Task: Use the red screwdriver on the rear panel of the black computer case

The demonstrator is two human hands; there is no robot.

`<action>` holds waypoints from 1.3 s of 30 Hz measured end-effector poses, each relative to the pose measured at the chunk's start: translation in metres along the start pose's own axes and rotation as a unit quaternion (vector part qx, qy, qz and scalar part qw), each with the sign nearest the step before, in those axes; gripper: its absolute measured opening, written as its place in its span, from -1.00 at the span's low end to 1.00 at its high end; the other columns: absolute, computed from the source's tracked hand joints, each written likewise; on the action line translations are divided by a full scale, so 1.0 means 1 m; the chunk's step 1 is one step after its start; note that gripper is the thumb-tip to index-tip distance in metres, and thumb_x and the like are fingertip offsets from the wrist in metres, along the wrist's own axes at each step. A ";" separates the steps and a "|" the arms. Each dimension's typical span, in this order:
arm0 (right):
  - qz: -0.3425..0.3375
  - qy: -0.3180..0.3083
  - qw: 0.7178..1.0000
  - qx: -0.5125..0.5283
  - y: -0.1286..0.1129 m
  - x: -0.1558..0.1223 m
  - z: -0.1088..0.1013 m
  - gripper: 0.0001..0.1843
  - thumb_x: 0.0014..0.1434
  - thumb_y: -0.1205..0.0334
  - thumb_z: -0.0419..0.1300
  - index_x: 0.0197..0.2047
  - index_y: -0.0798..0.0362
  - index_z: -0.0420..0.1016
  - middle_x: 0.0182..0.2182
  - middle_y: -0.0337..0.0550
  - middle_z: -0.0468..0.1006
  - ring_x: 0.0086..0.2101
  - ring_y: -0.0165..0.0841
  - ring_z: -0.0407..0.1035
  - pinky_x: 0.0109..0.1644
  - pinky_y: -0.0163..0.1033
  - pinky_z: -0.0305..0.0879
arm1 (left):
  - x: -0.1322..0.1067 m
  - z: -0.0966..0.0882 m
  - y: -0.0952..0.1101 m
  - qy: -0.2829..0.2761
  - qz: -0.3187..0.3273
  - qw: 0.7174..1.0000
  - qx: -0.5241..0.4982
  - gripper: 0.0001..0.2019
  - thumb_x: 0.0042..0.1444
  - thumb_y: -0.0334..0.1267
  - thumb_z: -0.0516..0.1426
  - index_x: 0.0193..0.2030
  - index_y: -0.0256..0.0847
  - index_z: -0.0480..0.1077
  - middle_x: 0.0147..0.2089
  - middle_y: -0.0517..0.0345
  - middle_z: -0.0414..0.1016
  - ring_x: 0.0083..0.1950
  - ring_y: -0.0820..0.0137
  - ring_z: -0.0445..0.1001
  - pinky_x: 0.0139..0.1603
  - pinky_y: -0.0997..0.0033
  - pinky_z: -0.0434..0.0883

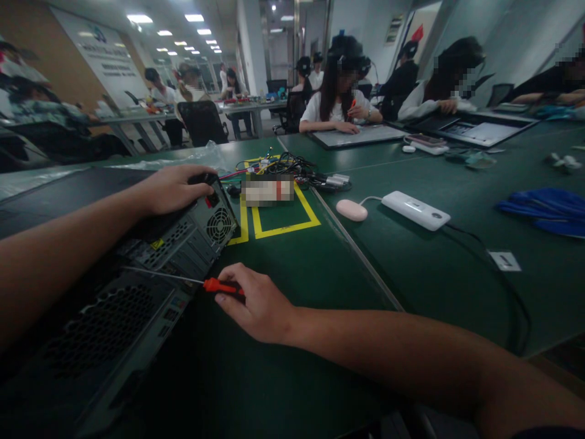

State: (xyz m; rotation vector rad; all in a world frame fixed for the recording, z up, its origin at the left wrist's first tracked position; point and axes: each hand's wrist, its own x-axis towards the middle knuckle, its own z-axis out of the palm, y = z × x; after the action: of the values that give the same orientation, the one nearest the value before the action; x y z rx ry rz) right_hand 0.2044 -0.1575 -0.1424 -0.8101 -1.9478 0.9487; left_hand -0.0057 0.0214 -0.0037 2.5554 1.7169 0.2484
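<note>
A dark desktop computer case (183,250) is at the left, tilted in view, its rear panel with fan grille and ports facing right. My left hand (178,190) lies over the case's upper corner, its fingers bent around the edge by the power supply. Closed around the red and black handle of a screwdriver (223,286) is my right hand (260,305), just right of the case. The long thin shaft points left across the rear panel. Whether its tip touches a screw, I cannot tell.
Behind the case lie a bundle of cables (292,167) and a blurred box (267,191) near yellow tape (287,231). A pink mouse-shaped object (351,210), white power strip (415,210) and blue gloves (543,207) are rightward. Across the table, a person (338,91) works on a flat panel (361,135).
</note>
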 end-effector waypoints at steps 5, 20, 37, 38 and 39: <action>-0.010 -0.003 1.000 0.001 0.000 0.000 -0.001 -0.80 0.44 0.20 0.23 0.07 0.00 0.38 0.00 -0.06 0.60 -0.04 -0.22 0.52 0.10 -0.05 0.44 | 0.000 -0.001 0.001 -0.007 -0.002 1.000 -0.005 -0.15 0.15 0.20 -0.02 0.46 -0.29 0.37 0.47 -0.20 0.44 0.42 -0.10 0.42 0.46 -0.07 0.29; -0.004 0.005 1.000 -0.008 0.000 0.000 0.000 -0.79 0.44 0.17 0.21 0.08 0.02 0.43 -0.04 -0.08 0.59 -0.09 -0.25 0.49 0.07 -0.08 0.44 | 0.001 0.000 -0.001 -0.001 0.006 1.000 -0.001 -0.16 0.15 0.20 -0.02 0.46 -0.26 0.38 0.47 -0.18 0.44 0.43 -0.10 0.42 0.47 -0.10 0.27; -0.037 0.028 0.999 -0.023 0.000 0.000 -0.001 -0.78 0.52 0.15 0.14 0.09 0.06 0.49 -0.11 -0.10 0.56 -0.09 -0.26 0.48 0.10 -0.09 0.45 | -0.001 -0.002 0.005 -0.005 -0.004 1.000 -0.001 -0.13 0.12 0.21 -0.03 0.46 -0.29 0.38 0.48 -0.21 0.42 0.45 -0.11 0.39 0.48 -0.09 0.26; -0.036 0.029 0.999 -0.019 0.001 0.000 0.000 -0.78 0.51 0.14 0.15 0.09 0.05 0.48 -0.10 -0.10 0.56 -0.10 -0.26 0.48 0.09 -0.09 0.45 | -0.001 -0.002 0.005 -0.005 -0.003 1.000 0.001 -0.13 0.12 0.21 -0.03 0.46 -0.29 0.37 0.48 -0.22 0.42 0.46 -0.12 0.39 0.49 -0.10 0.25; -0.035 0.029 0.999 -0.014 0.001 0.000 0.000 -0.78 0.49 0.14 0.18 0.10 0.04 0.46 -0.09 -0.10 0.57 -0.10 -0.27 0.48 0.08 -0.09 0.46 | -0.001 -0.002 0.005 -0.005 -0.003 1.000 0.002 -0.12 0.12 0.21 -0.03 0.46 -0.30 0.37 0.48 -0.23 0.42 0.46 -0.12 0.39 0.49 -0.11 0.25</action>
State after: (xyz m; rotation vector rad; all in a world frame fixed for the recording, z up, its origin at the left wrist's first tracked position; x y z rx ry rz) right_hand 0.2045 -0.1574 -0.1435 -0.7723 -1.9296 0.8489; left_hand -0.0020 0.0189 -0.0016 2.5507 1.7227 0.2314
